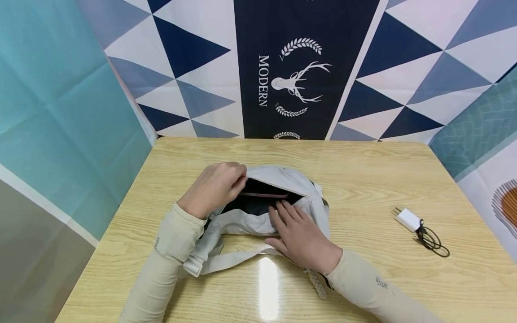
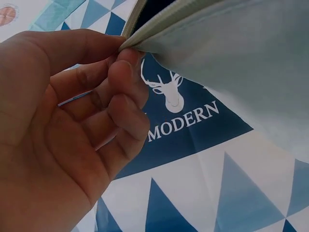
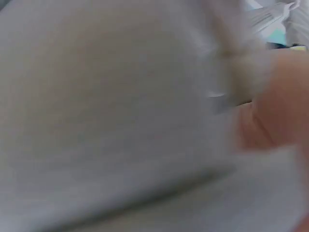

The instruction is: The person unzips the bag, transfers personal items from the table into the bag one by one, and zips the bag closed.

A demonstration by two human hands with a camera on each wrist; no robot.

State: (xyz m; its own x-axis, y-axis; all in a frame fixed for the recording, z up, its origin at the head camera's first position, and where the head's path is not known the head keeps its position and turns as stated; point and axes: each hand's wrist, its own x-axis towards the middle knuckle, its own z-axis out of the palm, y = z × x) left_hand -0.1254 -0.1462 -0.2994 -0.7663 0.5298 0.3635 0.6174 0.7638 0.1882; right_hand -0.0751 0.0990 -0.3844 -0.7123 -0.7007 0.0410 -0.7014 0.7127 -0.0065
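Note:
A pale grey sling bag (image 1: 278, 175) lies on the table, its zipped mouth spread wide over a dark inside. Within the mouth shows the thin pinkish edge of a flat item (image 1: 264, 195), the rest of it hidden. My left hand (image 1: 218, 186) pinches the bag's zip edge (image 2: 145, 36) between thumb and forefinger at the left end. My right hand (image 1: 300, 235) lies over the near side of the bag, its fingers stretched to the lip of the opening. In the right wrist view, that hand (image 3: 280, 106) is blurred beside the pale fabric.
To the right on the wooden table (image 1: 375, 179) is a white plug charger (image 1: 408, 220) with a coiled black cable (image 1: 432, 242). The bag's strap (image 1: 234, 260) loops towards the front, and a braided tassel (image 1: 317, 285) hangs by the right wrist. A patterned cloth (image 1: 202, 89) stands behind.

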